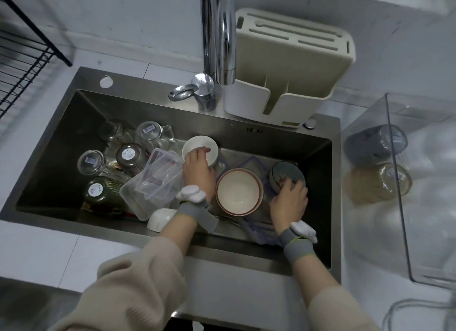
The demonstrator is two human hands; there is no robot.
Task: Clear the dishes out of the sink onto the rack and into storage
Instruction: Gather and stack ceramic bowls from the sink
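Sink point(318, 158), dishes in: left hand point(198, 169) curled over near rim of small white bowl point(199, 146) lying just beyond its fingers; right hand point(290, 197) gripping dark patterned bowl point(286, 174) likewise ahead; large cream bowl point(238, 191) between both, unheld.

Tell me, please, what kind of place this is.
Most likely a home kitchen. A steel sink full of bowls and glass jars sits under a chrome faucet, with a beige knife block behind and a black wire dish rack at the left.
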